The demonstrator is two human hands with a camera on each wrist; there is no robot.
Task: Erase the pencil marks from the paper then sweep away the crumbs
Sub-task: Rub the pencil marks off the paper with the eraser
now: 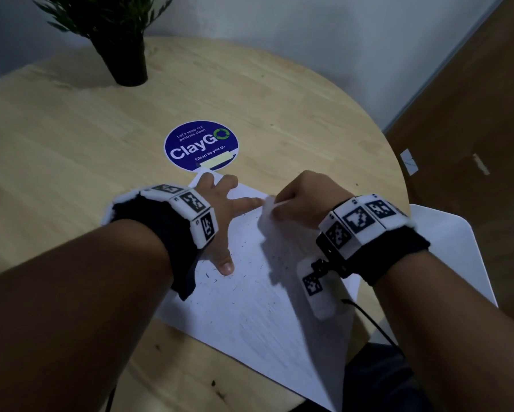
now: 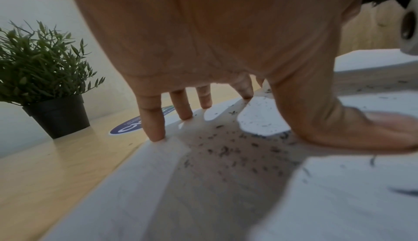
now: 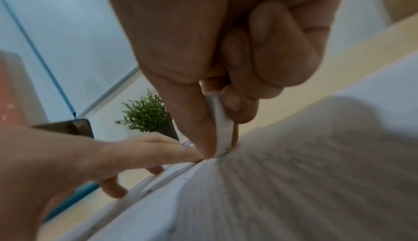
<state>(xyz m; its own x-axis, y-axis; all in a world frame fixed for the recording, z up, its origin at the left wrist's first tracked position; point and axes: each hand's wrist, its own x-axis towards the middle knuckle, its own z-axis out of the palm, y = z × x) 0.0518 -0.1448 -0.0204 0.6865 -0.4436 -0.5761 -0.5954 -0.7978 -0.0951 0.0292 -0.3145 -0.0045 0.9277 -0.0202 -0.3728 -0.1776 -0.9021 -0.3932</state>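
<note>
Paper [image 1: 249,307]: one thin white sheet lying flat on the wooden table [image 1: 71,129], its far corner just touching the blue round sticker [image 1: 200,145]. Light and floppy, likely to slide or buckle under rubbing, so it needs pinning flat close to the rubbed spot, not lifting by an edge. Crumbs [image 2: 226,148]: dark specks scattered over the sheet on the near side of the sticker; loose, weightless, a light brush should shift them, and pressing might smear.

Eraser [image 3: 220,123]: small white block, firm, slightly bent at its tip where it meets the sheet, near the far edge; held low, close to the tip.

Right hand [image 1: 303,197]: curled into a fist, thumb and fingers pinching the eraser, wrist raised, tip angled down.

Left hand [image 1: 220,209]: fingers straight and spread, fingertips and thumb pressing the sheet, palm arched off it, forefinger just beside the eraser.

Potted plant [image 1: 122,40] stands beyond the sticker, well apart.
</note>
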